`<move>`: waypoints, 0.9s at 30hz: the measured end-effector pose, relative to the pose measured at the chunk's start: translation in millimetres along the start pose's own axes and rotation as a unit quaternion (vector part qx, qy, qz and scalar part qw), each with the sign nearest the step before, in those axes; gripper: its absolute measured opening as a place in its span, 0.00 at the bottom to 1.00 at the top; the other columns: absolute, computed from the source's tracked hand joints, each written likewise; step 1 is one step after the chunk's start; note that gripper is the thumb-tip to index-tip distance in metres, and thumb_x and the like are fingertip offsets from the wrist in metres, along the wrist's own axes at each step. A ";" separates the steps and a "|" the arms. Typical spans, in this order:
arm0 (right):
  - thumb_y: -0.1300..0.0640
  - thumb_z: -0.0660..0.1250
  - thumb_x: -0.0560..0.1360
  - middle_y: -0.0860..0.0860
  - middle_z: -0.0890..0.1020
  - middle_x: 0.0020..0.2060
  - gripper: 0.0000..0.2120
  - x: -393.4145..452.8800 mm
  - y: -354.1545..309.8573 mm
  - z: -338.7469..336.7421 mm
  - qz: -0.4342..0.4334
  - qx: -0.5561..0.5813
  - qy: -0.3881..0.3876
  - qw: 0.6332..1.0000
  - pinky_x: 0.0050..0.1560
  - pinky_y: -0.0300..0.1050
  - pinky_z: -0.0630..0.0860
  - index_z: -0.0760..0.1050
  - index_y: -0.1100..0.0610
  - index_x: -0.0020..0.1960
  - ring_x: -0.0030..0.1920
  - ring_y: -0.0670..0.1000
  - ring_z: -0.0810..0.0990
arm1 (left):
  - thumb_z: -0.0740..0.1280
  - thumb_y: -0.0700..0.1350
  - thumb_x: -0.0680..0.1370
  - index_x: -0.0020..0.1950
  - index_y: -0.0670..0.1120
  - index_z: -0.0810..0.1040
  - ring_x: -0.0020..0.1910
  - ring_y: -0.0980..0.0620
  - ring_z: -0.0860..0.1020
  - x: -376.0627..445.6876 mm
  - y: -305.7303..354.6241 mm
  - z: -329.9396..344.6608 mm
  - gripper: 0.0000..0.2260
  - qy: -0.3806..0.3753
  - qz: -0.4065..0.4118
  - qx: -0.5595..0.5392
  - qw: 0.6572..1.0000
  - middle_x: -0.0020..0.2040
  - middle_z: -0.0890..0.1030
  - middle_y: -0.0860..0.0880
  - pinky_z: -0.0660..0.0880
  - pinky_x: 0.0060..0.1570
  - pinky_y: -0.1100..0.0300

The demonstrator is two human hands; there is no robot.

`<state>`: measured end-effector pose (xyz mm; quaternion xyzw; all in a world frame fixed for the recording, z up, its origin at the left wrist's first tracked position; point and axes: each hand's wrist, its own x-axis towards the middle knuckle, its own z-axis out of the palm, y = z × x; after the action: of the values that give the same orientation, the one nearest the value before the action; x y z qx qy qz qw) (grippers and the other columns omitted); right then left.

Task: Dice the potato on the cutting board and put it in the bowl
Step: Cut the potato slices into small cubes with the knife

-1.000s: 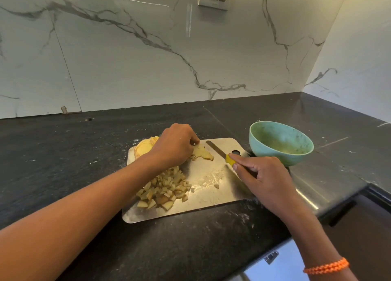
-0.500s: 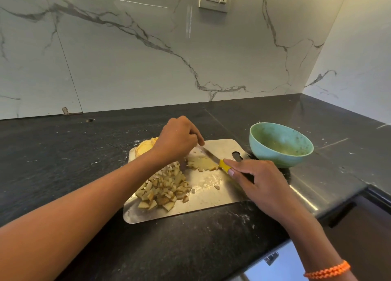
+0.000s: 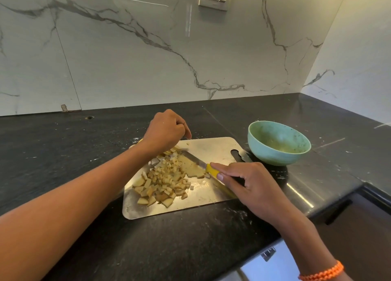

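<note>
right hand [image 3: 251, 187] gripped knife [image 3: 208, 169]; left hand [image 3: 167, 130] curled, contents unclear. potato slice [image 3: 191, 167] looked firm, wet, slippery: pin flat from above.

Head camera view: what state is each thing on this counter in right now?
Steel cutting board: flat on counter.
Diced potato pile: heaped on board.
Flat potato slice: uncut, beside knife.
Yellow-handled knife: gripped by right hand.
Left hand: curled above board.
Green bowl: upright, no potato.
</note>
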<state>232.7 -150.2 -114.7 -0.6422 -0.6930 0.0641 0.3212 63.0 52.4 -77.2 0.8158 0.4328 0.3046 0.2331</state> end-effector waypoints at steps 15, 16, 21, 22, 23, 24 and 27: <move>0.53 0.69 0.81 0.33 0.83 0.57 0.14 -0.4 0.9 -6.5 0.019 0.100 0.038 0.994 0.54 0.33 0.77 0.81 0.43 0.66 0.59 0.35 0.80 | 0.68 0.41 0.81 0.49 0.55 0.89 0.43 0.53 0.82 17.8 -24.0 -35.4 0.12 -0.147 0.047 0.075 0.985 0.54 0.87 0.54 0.81 0.45 0.54; 0.52 0.69 0.81 0.34 0.84 0.56 0.14 -0.5 0.4 -6.5 0.017 0.098 0.042 0.994 0.52 0.34 0.77 0.80 0.43 0.66 0.58 0.37 0.81 | 0.68 0.41 0.82 0.52 0.55 0.89 0.51 0.52 0.82 18.7 -27.5 -40.4 0.11 -0.181 0.043 0.073 0.980 0.57 0.86 0.54 0.80 0.53 0.52; 0.52 0.69 0.81 0.34 0.85 0.53 0.15 -0.4 0.8 -4.8 0.004 0.062 0.030 0.998 0.49 0.36 0.77 0.80 0.43 0.67 0.54 0.39 0.82 | 0.71 0.47 0.82 0.59 0.54 0.87 0.59 0.52 0.80 22.7 -38.9 -48.0 0.08 -0.229 0.035 0.059 0.971 0.58 0.84 0.55 0.77 0.59 0.53; 0.52 0.69 0.81 0.35 0.85 0.52 0.14 -0.3 0.5 -4.1 0.004 0.059 0.028 0.998 0.48 0.35 0.76 0.80 0.43 0.66 0.53 0.38 0.82 | 0.72 0.47 0.82 0.59 0.54 0.87 0.58 0.53 0.80 22.7 -39.5 -47.3 0.08 -0.230 0.038 0.064 0.970 0.57 0.84 0.55 0.77 0.58 0.54; 0.52 0.70 0.81 0.35 0.85 0.52 0.14 -0.1 0.5 -4.4 0.004 0.064 0.036 0.997 0.48 0.34 0.76 0.81 0.43 0.66 0.53 0.38 0.82 | 0.72 0.48 0.81 0.59 0.54 0.87 0.57 0.53 0.80 22.7 -39.5 -46.5 0.07 -0.231 0.043 0.068 0.970 0.56 0.84 0.55 0.77 0.57 0.55; 0.53 0.70 0.81 0.35 0.85 0.52 0.14 0.1 0.3 -5.1 0.003 0.074 0.049 0.996 0.49 0.35 0.77 0.81 0.44 0.66 0.54 0.39 0.83 | 0.72 0.48 0.81 0.58 0.54 0.87 0.57 0.54 0.80 22.5 -39.0 -46.0 0.07 -0.230 0.048 0.068 0.970 0.56 0.84 0.55 0.76 0.55 0.56; 0.52 0.70 0.81 0.36 0.86 0.53 0.14 -0.5 0.9 -7.5 -0.001 0.089 0.072 0.993 0.54 0.46 0.80 0.81 0.45 0.65 0.55 0.42 0.84 | 0.71 0.48 0.82 0.56 0.54 0.88 0.56 0.55 0.82 22.4 -35.8 -47.5 0.07 -0.238 0.062 0.026 0.969 0.55 0.86 0.56 0.77 0.55 0.58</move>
<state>237.4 -152.9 -109.5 -0.6132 -0.6605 0.0782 0.4262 19.5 95.4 -60.1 0.8958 0.3216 0.1039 0.2886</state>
